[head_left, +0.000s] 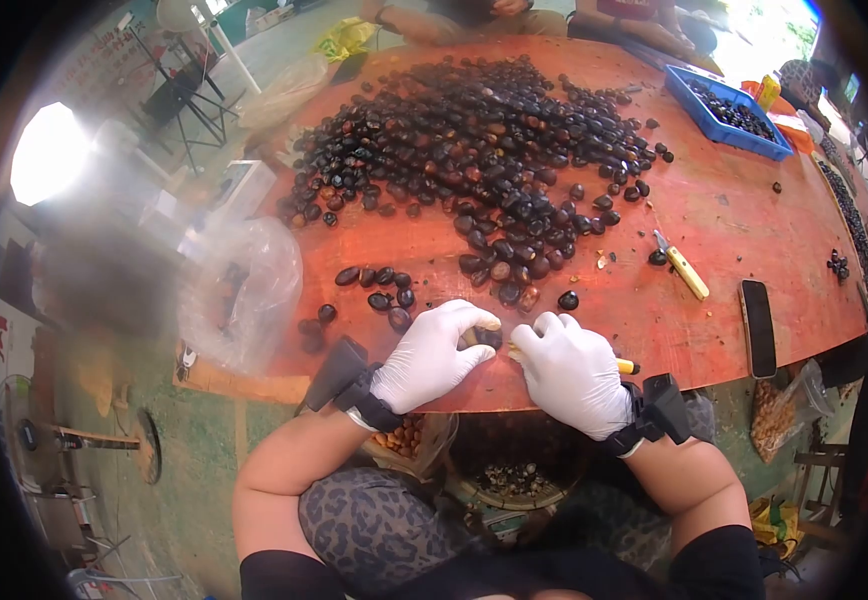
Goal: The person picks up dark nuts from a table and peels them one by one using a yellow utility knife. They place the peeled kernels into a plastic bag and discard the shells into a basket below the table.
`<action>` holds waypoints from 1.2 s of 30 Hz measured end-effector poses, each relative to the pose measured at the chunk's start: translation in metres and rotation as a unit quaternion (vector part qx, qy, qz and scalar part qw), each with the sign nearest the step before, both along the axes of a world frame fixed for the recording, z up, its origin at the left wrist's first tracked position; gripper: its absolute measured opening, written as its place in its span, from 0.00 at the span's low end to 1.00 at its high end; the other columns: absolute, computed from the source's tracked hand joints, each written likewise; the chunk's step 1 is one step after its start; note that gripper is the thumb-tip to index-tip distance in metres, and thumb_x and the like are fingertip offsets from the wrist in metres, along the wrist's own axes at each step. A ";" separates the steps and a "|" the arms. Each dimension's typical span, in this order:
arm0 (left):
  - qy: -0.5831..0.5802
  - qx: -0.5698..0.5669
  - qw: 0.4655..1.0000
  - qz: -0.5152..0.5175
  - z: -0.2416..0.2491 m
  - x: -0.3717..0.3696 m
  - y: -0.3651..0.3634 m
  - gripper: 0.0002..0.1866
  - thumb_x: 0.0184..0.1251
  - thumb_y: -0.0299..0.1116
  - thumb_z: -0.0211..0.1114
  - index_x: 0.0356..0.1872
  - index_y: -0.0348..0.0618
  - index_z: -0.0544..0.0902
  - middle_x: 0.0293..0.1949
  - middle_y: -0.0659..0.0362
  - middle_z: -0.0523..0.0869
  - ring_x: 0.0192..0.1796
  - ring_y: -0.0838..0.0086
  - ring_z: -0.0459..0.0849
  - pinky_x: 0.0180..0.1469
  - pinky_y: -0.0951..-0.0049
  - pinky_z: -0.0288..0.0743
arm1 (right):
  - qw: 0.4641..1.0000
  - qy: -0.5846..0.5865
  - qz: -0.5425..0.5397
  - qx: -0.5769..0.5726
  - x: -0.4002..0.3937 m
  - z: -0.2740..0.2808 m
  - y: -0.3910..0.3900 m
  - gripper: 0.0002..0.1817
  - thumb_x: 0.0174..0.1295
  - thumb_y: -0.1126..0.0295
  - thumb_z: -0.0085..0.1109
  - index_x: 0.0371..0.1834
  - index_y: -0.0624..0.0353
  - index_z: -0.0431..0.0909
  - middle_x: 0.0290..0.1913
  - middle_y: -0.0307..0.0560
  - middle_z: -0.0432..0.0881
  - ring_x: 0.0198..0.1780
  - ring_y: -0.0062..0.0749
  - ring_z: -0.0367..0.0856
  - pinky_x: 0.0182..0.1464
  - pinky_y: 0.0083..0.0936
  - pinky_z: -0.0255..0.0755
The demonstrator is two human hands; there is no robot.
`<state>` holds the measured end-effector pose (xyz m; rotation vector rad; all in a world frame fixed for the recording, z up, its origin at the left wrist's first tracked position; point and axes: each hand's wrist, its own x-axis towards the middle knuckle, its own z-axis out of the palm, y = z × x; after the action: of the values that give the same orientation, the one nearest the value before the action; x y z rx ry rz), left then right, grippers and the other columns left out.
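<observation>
My left hand (441, 355), in a white glove, has a dark nut (487, 338) pinched between thumb and fingers at the table's front edge. Just right of it, my right hand (569, 368), also gloved, is closed around a yellow-handled tool (628, 367), whose end sticks out at the right side of the palm. The tool's tip is hidden near the nut. Several loose dark nuts (379, 301) lie beyond my left hand. A large heap of dark nuts (484, 150) spreads over the red table (734, 220).
A second yellow-handled knife (684, 268) and a black phone (758, 328) lie at the right. A blue tray (729, 128) of dark pieces stands at the back right. A plastic bag (254, 290) is at the left. Other people (644, 25) sit across the table. Below is a basket (514, 490).
</observation>
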<state>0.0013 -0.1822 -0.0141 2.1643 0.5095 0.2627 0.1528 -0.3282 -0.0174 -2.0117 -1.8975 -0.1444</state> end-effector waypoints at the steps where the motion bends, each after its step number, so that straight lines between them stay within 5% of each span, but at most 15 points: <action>1: -0.004 0.009 1.000 0.002 -0.002 0.000 0.000 0.13 0.63 0.23 0.71 0.49 0.35 0.85 0.42 0.56 0.85 0.42 0.74 0.88 0.46 0.74 0.82 | 1.000 -0.007 0.002 0.003 -0.002 0.001 0.002 0.06 0.59 0.69 0.61 0.37 0.52 0.75 0.34 0.44 0.76 0.37 0.38 0.81 0.30 0.33 0.76; 17: -0.008 0.091 0.995 0.030 -0.005 0.001 -0.002 0.13 0.58 0.30 0.78 0.39 0.34 0.85 0.36 0.53 0.84 0.34 0.68 0.87 0.40 0.70 0.81 | 1.000 -0.007 -0.004 -0.011 -0.007 0.001 0.005 0.06 0.59 0.70 0.60 0.38 0.53 0.75 0.35 0.46 0.77 0.38 0.40 0.82 0.31 0.35 0.78; 23: 0.009 0.035 0.998 0.051 0.000 -0.001 -0.003 0.12 0.57 0.31 0.73 0.37 0.34 0.82 0.36 0.48 0.83 0.39 0.56 0.84 0.45 0.60 0.78 | 0.997 -0.032 -0.034 -0.066 0.000 -0.002 -0.006 0.06 0.60 0.68 0.60 0.37 0.53 0.75 0.35 0.46 0.78 0.38 0.41 0.82 0.30 0.35 0.78; 28: 0.072 0.344 0.932 0.091 0.016 -0.015 0.026 0.16 0.54 0.28 0.67 0.44 0.40 0.77 0.43 0.50 0.78 0.52 0.53 0.78 0.53 0.54 0.74 | 0.997 0.001 -0.063 -0.053 0.010 0.002 -0.010 0.07 0.64 0.65 0.62 0.36 0.54 0.75 0.35 0.49 0.78 0.37 0.43 0.82 0.30 0.38 0.78; 33: -0.047 0.368 0.926 0.068 0.009 0.019 0.044 0.18 0.57 0.27 0.69 0.50 0.43 0.78 0.46 0.51 0.81 0.52 0.53 0.78 0.54 0.54 0.72 | 0.996 0.019 -0.069 -0.054 0.010 0.002 -0.009 0.09 0.65 0.64 0.63 0.35 0.55 0.75 0.34 0.50 0.77 0.37 0.45 0.82 0.30 0.40 0.78; 36: 0.010 0.331 0.941 0.068 -0.008 0.036 0.050 0.17 0.59 0.25 0.69 0.50 0.42 0.78 0.47 0.51 0.83 0.55 0.53 0.79 0.58 0.56 0.71 | 0.996 0.007 -0.064 -0.059 0.009 0.003 -0.009 0.08 0.64 0.65 0.62 0.35 0.55 0.76 0.35 0.50 0.78 0.37 0.42 0.83 0.30 0.38 0.79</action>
<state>0.0371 -0.1323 -0.0219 2.7869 0.6502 0.5515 0.1622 -0.3370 -0.0144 -2.2074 -1.8079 -0.0525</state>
